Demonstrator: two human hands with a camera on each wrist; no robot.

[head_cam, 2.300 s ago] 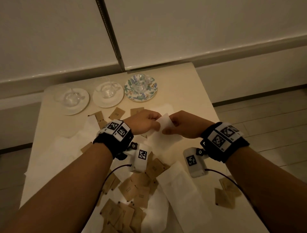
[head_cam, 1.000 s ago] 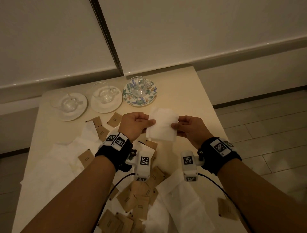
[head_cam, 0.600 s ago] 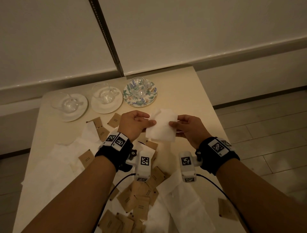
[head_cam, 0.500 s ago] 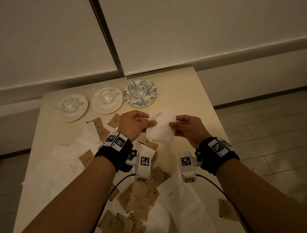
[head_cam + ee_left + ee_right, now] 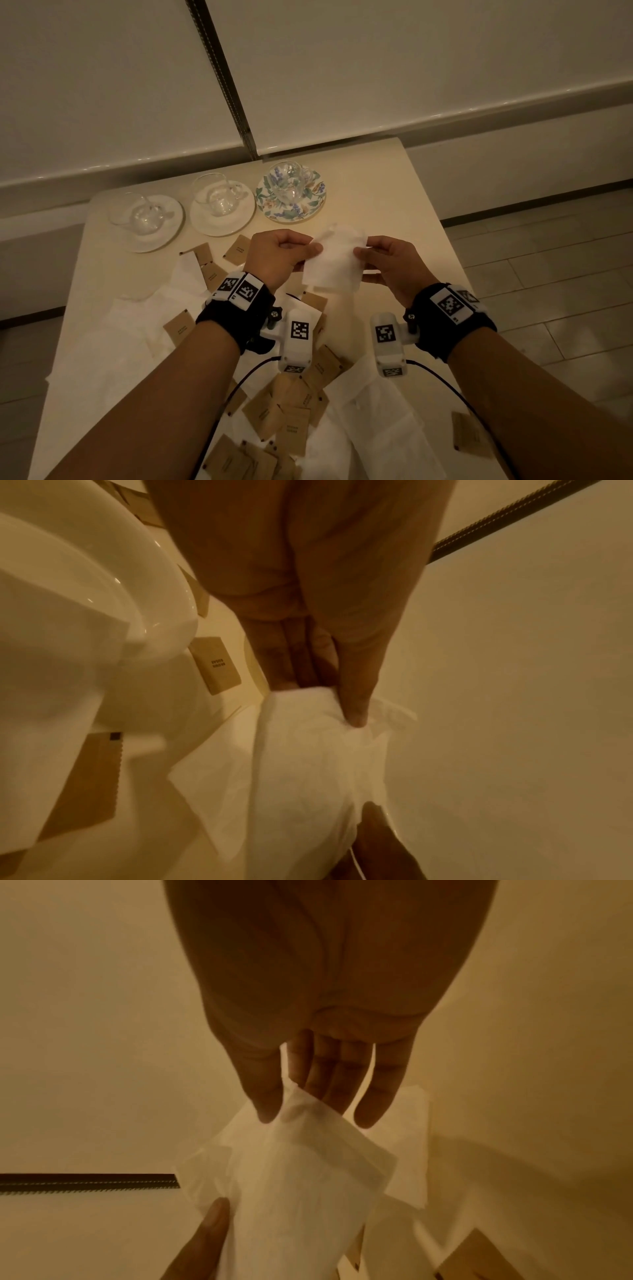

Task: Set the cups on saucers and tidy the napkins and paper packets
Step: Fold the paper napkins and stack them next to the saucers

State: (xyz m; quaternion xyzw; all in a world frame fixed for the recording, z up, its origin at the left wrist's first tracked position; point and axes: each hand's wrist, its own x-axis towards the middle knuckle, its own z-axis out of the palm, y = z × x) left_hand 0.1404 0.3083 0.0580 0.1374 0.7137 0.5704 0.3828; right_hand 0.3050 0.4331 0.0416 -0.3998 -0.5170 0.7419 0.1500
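**Desk:** Napkins first, biggest to smallest. What's in shot?

**Photog:** Cream table [image 5: 394, 192] fills the head view, pushed up to a pale wall. White napkins [image 5: 113, 342] lie unfolded & rumpled across its near half, left to right. Brown paper packets [image 5: 291, 407] are scattered over & between them, thickest at centre near edge; a few more sit further back, just below the saucers.

**Desk:** Cups?

**Photog:** Three glass cups in a row at the far edge, each on a saucer. Left cup [image 5: 135, 210] on a plain white saucer [image 5: 164, 233], middle cup [image 5: 214, 195] on another white saucer [image 5: 236, 219], right cup [image 5: 291, 180] on a floral saucer [image 5: 308, 205].

**Desk:** And the hands?

**Photog:** Both raised above table centre, just in front of the floral saucer, w/ one folded napkin [image 5: 334, 260] stretched between them. Left hand [image 5: 277, 255] pinches its left edge, thumb on top, other fingers curled under. Right hand [image 5: 390, 262] pinches the right edge btwn thumb & forefinger; the right wrist view shows the rest of its fingers fairly straight beside the paper. Black wristbands w/ square markers on both wrists.

**Desk:** Napkin touching the table?

**Photog:** Can't tell from these angles.
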